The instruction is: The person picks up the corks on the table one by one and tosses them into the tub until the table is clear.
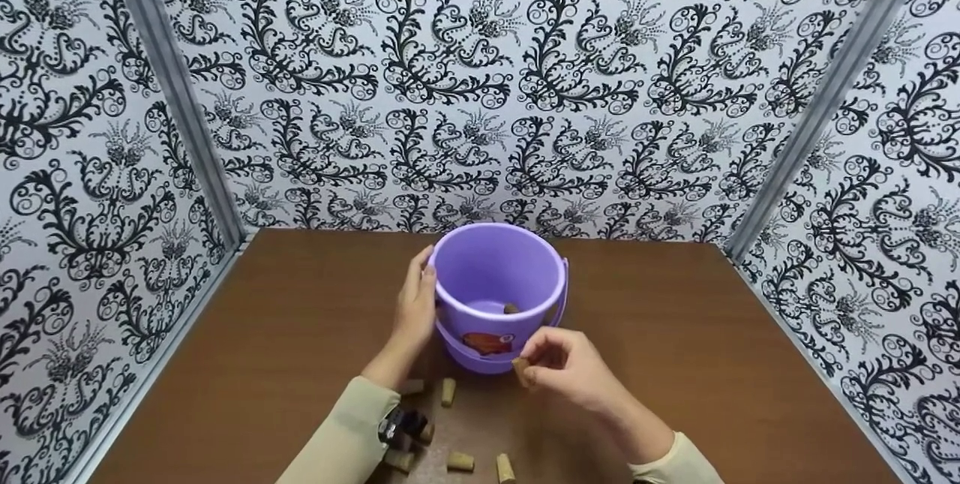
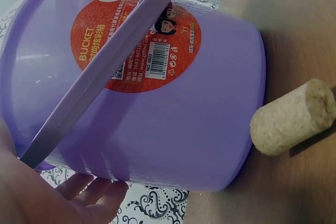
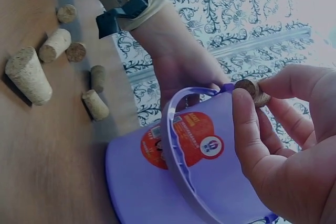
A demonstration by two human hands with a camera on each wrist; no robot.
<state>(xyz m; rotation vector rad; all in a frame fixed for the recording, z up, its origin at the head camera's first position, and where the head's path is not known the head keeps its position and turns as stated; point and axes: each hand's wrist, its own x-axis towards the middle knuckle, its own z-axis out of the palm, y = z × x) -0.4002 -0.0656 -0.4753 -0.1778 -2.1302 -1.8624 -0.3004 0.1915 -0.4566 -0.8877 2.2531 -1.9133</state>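
A purple bucket (image 1: 499, 266) with a red label stands on the brown table, its handle lowered across the front. My left hand (image 1: 416, 304) holds the bucket's left side near the rim, fingers curled around the wall in the left wrist view. Between the thumb and fingers of my right hand (image 1: 570, 368) a cork (image 3: 253, 92) is pinched, just in front of the bucket's lower right side in the head view. Inside the bucket a cork (image 1: 511, 308) shows on the bottom, partly hidden by the rim.
Several loose corks lie on the table before the bucket, among them one cork (image 1: 448, 392) near its base and another cork (image 1: 460, 461) closer to me. My left forearm partly covers some. Patterned walls (image 1: 480, 94) enclose the table (image 1: 675, 304) at the back and sides.
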